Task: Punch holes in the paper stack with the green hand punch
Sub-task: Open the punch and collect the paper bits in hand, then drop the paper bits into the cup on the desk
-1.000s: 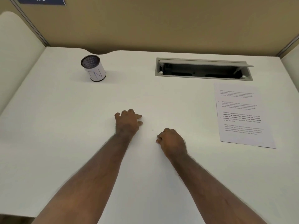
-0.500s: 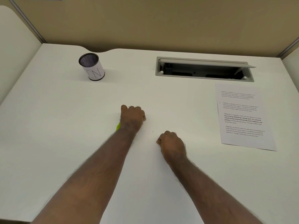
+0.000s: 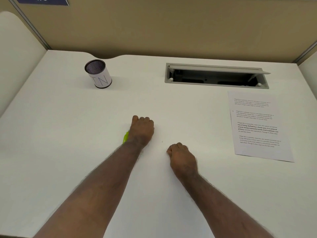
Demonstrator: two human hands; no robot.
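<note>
My left hand (image 3: 141, 130) rests mid-desk, closed in a fist around the green hand punch (image 3: 125, 137); only a sliver of green shows at the hand's left edge. To its right and nearer me, my right hand (image 3: 182, 158) lies on the desk with fingers curled and nothing visible in it. The paper stack (image 3: 257, 124), white sheets with printed text, lies flat at the right side of the desk, well apart from both hands.
A mesh pen cup (image 3: 99, 73) with a white label stands at the back left. An open cable tray (image 3: 217, 76) is set into the white desk (image 3: 68, 152) at the back right. Beige partition walls enclose the desk.
My left hand went from spread fingers to a closed fist, and a green edge of the punch now shows beside it. My right hand has stayed put.
</note>
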